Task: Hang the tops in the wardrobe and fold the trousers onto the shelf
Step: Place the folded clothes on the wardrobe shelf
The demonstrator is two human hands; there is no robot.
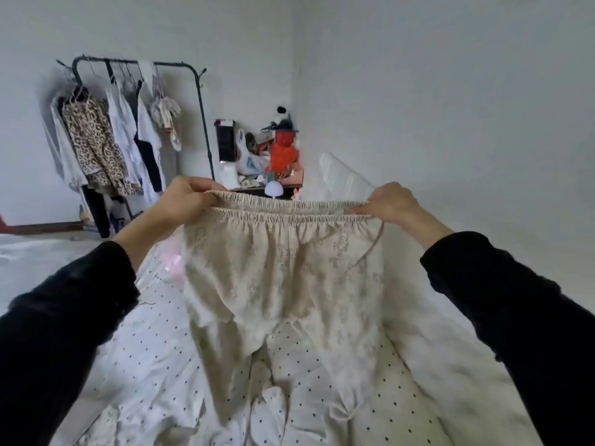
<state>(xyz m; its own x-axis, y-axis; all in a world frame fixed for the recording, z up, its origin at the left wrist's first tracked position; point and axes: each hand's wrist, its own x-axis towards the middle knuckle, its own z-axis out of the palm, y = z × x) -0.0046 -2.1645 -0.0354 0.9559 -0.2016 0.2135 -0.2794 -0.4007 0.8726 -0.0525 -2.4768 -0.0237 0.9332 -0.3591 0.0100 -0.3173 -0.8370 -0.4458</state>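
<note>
Trousers (283, 278), pale beige with an elastic waistband, hang in the air at the centre of the view, stretched out over the dotted bedding (154, 358). The left hand (185, 201) pinches the waistband's end at about 10 o'clock, the right hand (388, 199) pinches the other end at 2 o'clock, both clenched on the gathered fabric. The legs trail down toward 6 o'clock and bunch on the bed (the lower part is blurred). To fold well, I would judge it best to bring the two waistband ends together so one leg lies over the other, smooth the creases flat on the bedding, then fold lengthwise. The clothes rack (135, 123) stands off at 10 o'clock, with tops on it
</note>
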